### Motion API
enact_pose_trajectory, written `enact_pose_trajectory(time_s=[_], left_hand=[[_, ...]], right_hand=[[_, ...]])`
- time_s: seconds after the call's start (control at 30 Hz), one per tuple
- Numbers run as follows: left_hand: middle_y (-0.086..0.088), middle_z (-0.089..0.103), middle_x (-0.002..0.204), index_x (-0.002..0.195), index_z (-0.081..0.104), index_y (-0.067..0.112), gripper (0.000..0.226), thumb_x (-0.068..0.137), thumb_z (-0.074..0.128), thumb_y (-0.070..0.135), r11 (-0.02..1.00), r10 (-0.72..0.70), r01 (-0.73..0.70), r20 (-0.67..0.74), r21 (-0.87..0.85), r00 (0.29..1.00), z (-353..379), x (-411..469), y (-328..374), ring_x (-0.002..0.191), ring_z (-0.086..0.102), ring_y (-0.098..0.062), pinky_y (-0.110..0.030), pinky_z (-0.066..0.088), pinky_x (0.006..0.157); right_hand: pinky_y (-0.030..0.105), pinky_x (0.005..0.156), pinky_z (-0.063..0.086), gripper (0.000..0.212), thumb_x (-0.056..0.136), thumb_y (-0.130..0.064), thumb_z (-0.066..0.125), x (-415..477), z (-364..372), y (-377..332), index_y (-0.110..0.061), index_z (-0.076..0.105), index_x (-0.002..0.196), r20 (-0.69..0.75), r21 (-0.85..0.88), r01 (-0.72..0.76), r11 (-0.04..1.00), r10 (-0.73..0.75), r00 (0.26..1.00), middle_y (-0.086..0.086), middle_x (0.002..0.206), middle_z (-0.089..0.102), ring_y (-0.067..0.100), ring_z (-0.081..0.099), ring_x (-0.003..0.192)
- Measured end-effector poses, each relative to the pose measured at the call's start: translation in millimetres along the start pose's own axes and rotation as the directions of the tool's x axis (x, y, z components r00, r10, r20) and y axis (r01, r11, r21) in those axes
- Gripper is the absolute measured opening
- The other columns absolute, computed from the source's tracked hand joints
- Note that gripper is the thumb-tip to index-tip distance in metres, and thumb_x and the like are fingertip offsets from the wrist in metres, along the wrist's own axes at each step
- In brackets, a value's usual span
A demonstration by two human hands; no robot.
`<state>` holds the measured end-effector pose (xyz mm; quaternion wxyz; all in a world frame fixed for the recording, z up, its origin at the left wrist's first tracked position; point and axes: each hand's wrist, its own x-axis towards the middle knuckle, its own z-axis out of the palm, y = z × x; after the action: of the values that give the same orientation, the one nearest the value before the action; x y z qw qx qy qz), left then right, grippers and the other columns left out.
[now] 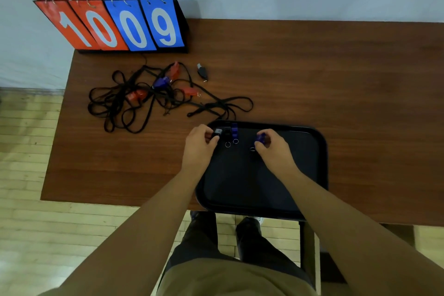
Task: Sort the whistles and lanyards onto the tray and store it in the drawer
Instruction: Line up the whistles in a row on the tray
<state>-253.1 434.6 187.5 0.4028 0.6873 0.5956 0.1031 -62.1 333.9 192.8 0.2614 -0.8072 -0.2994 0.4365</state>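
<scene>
In the sorting step, my left hand pinches a black whistle and my right hand holds a purple whistle over the tray at the bench's near edge; next I should probably untangle the lanyards toward the far left corner.

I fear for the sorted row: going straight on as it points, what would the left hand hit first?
Probably the black whistle on the tray, right beside the grey-tipped whistle the left hand holds; depth is unclear.
</scene>
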Motion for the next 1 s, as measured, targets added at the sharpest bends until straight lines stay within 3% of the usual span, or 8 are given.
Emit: enact_pose_trajectory(time_s=[0.17,0.3,0.5,0.67,1.0], left_hand=[[0.002,0.054,0.1,0.105,0.062,0.019,0.011,0.094,0.066,0.02,0.993,0.088,-0.087,-0.005,0.084,0.996,9.6,5.2,-0.8,0.084,0.058,-0.014,-0.032,0.054,0.077],[0.001,0.052,0.102,0.105,0.06,0.017,0.014,0.093,0.068,0.021,0.985,0.129,-0.13,0.013,0.117,0.992,12.5,10.3,1.4,0.083,0.057,-0.016,-0.031,0.053,0.074],[0.003,0.05,0.112,0.114,0.061,0.018,0.018,0.097,0.063,0.02,0.984,0.16,-0.165,0.073,0.065,0.984,5.1,11.4,-4.5,0.084,0.058,-0.007,-0.022,0.05,0.077],[0.0,0.054,0.116,0.123,0.062,0.014,0.029,0.095,0.063,0.009,0.967,0.225,-0.237,0.124,0.097,0.966,2.9,14.0,-11.6,0.087,0.057,-0.009,-0.023,0.05,0.082],[0.001,0.058,0.112,0.116,0.063,0.014,0.024,0.093,0.065,0.008,0.955,0.269,-0.283,0.146,0.084,0.952,14.2,22.9,-1.5,0.089,0.059,-0.009,-0.025,0.053,0.082]], right_hand=[[0.019,0.069,0.048,0.025,0.094,-0.025,0.069,2.0,7.6,-3.0,-0.016,0.06,0.115,-0.032,-0.047,-0.011,0.999,0.01,0.999,-0.004,0.098,0.063,0.006,0.06,0.083],[0.028,0.073,0.048,0.024,0.091,-0.031,0.072,11.8,18.5,-4.0,-0.015,0.058,0.102,-0.089,-0.212,0.013,0.977,-0.032,0.996,0.002,0.106,0.057,0.014,0.057,0.085],[0.036,0.081,0.051,0.046,0.092,-0.037,0.07,13.2,24.0,-6.8,-0.014,0.052,0.127,-0.142,-0.206,0.035,0.978,-0.066,0.988,0.002,0.115,0.053,0.018,0.056,0.095],[0.042,0.072,0.056,0.035,0.099,-0.022,0.058,6.4,29.1,2.2,-0.025,0.05,0.133,-0.093,-0.256,0.152,0.955,-0.181,0.979,0.001,0.119,0.05,0.019,0.058,0.078],[0.027,0.075,0.049,0.027,0.097,-0.02,0.063,14.9,32.6,-1.3,-0.021,0.06,0.125,-0.127,-0.181,0.164,0.97,-0.188,0.974,-0.008,0.107,0.054,0.008,0.054,0.085]])
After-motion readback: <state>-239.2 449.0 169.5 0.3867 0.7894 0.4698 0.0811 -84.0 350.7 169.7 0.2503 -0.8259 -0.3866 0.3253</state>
